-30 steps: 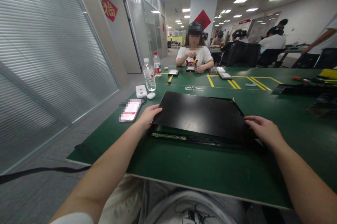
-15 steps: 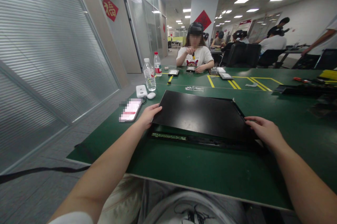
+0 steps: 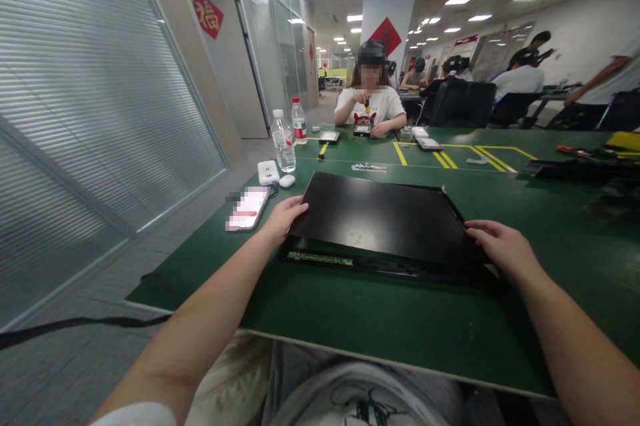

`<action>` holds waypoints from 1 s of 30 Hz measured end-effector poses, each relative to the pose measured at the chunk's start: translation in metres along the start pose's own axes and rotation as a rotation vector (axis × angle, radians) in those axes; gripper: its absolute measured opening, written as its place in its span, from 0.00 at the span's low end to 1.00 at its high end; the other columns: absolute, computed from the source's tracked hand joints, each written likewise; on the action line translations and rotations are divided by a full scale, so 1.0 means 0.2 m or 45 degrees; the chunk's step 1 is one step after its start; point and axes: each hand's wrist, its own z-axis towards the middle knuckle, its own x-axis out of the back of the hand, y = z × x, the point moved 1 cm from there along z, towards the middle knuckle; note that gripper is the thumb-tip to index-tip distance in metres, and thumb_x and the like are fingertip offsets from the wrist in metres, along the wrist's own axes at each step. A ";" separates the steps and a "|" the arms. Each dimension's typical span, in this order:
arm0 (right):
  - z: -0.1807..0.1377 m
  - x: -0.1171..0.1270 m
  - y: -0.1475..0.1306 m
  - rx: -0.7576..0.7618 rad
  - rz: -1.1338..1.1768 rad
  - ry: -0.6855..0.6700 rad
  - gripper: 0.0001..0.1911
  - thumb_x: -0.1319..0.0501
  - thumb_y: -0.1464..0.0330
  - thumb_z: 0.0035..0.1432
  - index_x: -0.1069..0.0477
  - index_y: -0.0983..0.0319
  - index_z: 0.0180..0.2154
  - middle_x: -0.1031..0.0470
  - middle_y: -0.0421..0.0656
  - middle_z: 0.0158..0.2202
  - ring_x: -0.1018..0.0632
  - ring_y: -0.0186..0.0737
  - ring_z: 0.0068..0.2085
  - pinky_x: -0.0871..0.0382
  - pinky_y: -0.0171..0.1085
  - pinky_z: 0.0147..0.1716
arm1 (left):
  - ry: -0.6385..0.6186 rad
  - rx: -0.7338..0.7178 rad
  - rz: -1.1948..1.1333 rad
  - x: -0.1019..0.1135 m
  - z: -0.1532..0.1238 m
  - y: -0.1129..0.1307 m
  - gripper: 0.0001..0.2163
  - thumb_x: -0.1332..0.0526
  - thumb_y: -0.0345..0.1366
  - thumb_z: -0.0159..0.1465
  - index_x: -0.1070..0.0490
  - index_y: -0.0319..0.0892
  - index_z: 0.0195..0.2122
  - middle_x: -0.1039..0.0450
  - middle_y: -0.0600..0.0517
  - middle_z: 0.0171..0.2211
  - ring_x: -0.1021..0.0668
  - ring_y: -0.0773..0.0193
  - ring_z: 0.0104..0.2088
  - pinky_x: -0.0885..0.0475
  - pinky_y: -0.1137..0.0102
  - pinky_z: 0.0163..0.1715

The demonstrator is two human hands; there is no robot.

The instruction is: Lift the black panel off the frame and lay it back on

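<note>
A flat black LCD panel (image 3: 380,216) lies tilted across the middle of the green table, its near edge raised off a black frame (image 3: 400,271) beneath it. My left hand (image 3: 286,218) is closed on the panel's left edge, thumb on top and the other fingers mostly hidden. At the right edge, the fingers of my right hand (image 3: 503,246) pinch the panel near its right corner. A narrow green circuit board (image 3: 320,259) shows along the frame's near left side. What lies under the rest of the panel is hidden.
Left of the panel are a phone (image 3: 249,208), a white device (image 3: 269,173) and two bottles (image 3: 284,143). Across the green table (image 3: 380,333) a person (image 3: 373,106) holds a yellow-and-black tool over a hard drive. Black parts (image 3: 570,171) lie at the far right.
Almost nothing differs. Both hands stay on the panel's edges, and the panel keeps its tilt over the frame.
</note>
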 end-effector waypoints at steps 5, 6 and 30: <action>0.01 -0.01 0.02 0.025 0.011 0.039 0.20 0.34 0.53 0.49 0.13 0.54 0.40 0.15 0.46 0.30 0.16 0.55 0.36 0.24 0.48 0.37 | 0.005 -0.006 0.032 0.00 0.00 0.00 0.18 0.25 0.27 0.59 0.16 0.37 0.51 0.11 0.43 0.41 0.11 0.54 0.38 0.17 0.66 0.42; 0.01 -0.01 0.02 0.028 0.015 0.043 0.20 0.34 0.53 0.49 0.13 0.55 0.40 0.15 0.46 0.30 0.16 0.54 0.36 0.25 0.48 0.37 | 0.012 -0.004 0.032 -0.01 0.00 0.00 0.17 0.25 0.27 0.59 0.16 0.37 0.51 0.11 0.43 0.42 0.11 0.54 0.39 0.17 0.66 0.42; -0.03 0.01 -0.04 0.009 -0.093 0.037 0.18 0.34 0.55 0.51 0.13 0.54 0.38 0.14 0.47 0.35 0.18 0.51 0.36 0.25 0.46 0.39 | 0.049 0.027 -0.031 -0.03 0.00 0.01 0.13 0.32 0.23 0.62 0.16 0.36 0.48 0.12 0.46 0.36 0.14 0.59 0.32 0.19 0.69 0.35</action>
